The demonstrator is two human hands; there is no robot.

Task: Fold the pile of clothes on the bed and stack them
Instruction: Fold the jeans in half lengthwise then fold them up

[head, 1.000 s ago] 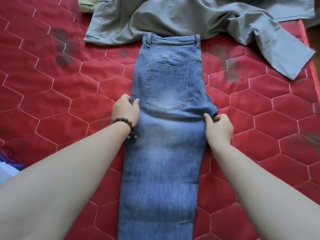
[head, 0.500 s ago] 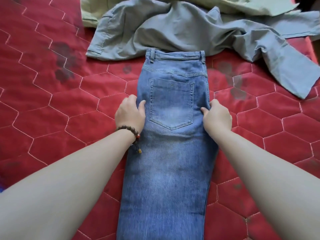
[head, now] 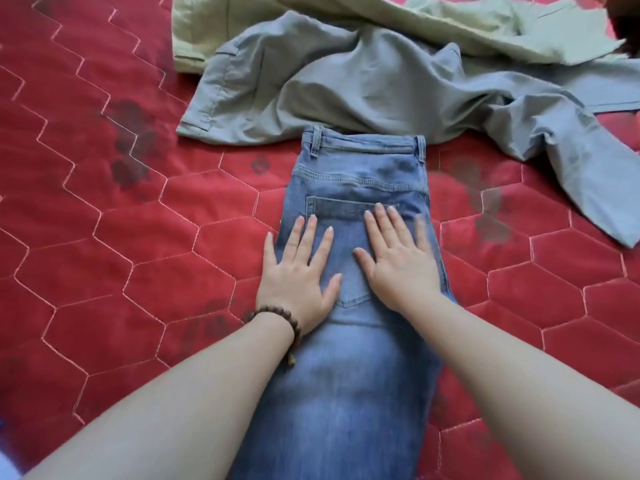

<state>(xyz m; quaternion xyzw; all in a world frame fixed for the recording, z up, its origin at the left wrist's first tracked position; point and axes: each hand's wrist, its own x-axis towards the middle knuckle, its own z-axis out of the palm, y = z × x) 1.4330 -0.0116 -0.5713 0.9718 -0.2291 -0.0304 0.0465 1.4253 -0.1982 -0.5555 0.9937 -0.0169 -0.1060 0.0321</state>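
The jeans (head: pixel 349 341) lie lengthwise down the middle of the bed (head: pixel 104 237), waistband at the far end and legs running toward the person, apparently doubled leg over leg so that one back pocket faces up. Both hands rest flat on the seat of them. The left hand (head: pixel 298 271), a beaded bracelet (head: pixel 280 318) at its wrist, has its fingers spread and straight, its thumb near the pocket's lower edge. The right hand (head: pixel 398 261) lies just beside it, fingers straight and close together over the pocket; its outer fingers are a little blurred. Neither hand pinches any cloth; they seem to be pressing the denim smooth.

Past the waistband, touching it, a grey garment (head: pixel 363 81) lies crumpled and unfolded, one end trailing off to the right. Beyond that, partly under it, is a pale green garment (head: pixel 346 19), also loose.

By my reckoning the job is at an early stage. The jeans have their lengthwise fold but still need folding across into a compact bundle. The grey and green pieces look untouched, and I can see no stack of folded clothes anywhere.
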